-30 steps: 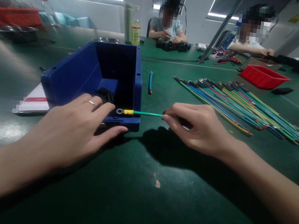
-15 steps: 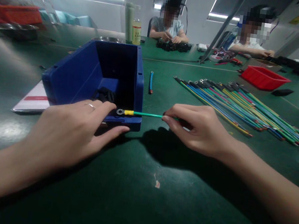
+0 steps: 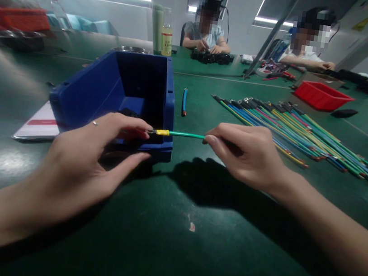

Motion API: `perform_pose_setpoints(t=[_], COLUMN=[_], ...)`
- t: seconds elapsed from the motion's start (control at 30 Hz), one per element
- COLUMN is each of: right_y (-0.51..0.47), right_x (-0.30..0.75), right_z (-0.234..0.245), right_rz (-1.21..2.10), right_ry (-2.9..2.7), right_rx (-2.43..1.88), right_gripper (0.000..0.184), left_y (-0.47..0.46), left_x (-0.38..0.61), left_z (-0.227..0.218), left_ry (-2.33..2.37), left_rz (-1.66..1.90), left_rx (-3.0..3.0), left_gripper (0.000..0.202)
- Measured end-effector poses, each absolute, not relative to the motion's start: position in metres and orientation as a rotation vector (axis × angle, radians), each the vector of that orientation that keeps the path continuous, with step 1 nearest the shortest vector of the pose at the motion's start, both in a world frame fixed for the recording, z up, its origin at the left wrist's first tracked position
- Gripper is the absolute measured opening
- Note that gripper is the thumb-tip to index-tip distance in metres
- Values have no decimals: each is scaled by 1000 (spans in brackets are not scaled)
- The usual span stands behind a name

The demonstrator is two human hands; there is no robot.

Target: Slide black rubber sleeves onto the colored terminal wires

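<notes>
In the head view my right hand (image 3: 241,153) pinches a green cable (image 3: 186,134) between thumb and fingers, holding it level above the table. At the cable's left end are a yellow sleeve (image 3: 163,132) and a metal ring terminal (image 3: 151,131), now seen nearly edge-on. My left hand (image 3: 99,153) has its thumb spread below and its fingertips at the terminal, seemingly touching it. Behind that hand stands a blue bin (image 3: 171,104) with black pieces (image 3: 130,112) inside, partly hidden by my fingers.
To the right lie many coloured cables (image 3: 284,129) with black-sleeved ends. A short blue cable (image 3: 184,102) lies beside the bin, over a white paper (image 3: 37,124) at left. Farther back are a red tray (image 3: 323,96), a bottle (image 3: 166,39) and two seated people.
My left fingers have come up to the terminal, with the thumb spread farther below. The terminal has turned from flat-on to nearly edge-on, and the cable has risen slightly.
</notes>
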State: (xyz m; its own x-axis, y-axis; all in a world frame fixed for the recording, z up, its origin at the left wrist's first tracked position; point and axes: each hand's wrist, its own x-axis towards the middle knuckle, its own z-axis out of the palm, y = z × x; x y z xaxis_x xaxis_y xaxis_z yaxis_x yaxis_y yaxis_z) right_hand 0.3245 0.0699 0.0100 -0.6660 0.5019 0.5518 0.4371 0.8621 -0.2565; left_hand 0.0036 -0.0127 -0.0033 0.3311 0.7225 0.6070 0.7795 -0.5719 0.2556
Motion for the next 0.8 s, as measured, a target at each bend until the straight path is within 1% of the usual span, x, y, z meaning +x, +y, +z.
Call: perform_pose_setpoints(t=[0.17, 0.27, 0.4, 0.53, 0.8], right_y=[69, 70, 70, 70, 70], right_x=[324, 324, 326, 327, 328], right_z=[12, 12, 11, 11, 11], right_rz=[108, 108, 116, 125, 127], right_ry=[-2344, -2328, -2332, -2344, -2311], right_rx=[-671, -679, -735, -748, -674], right_gripper=[26, 26, 29, 32, 29], left_y=[-14, -16, -16, -13, -14], left_x=[7, 11, 13, 10, 9], left_z=[1, 5, 7, 6, 7], left_ry=[-1526, -1552, -1586, -1625, -1633], left_rz=[-1251, -1340, -1514, -1572, -1551], left_rx=[-2459, -2456, -2349, -2344, -2332], left_gripper=[16, 13, 8, 10, 12])
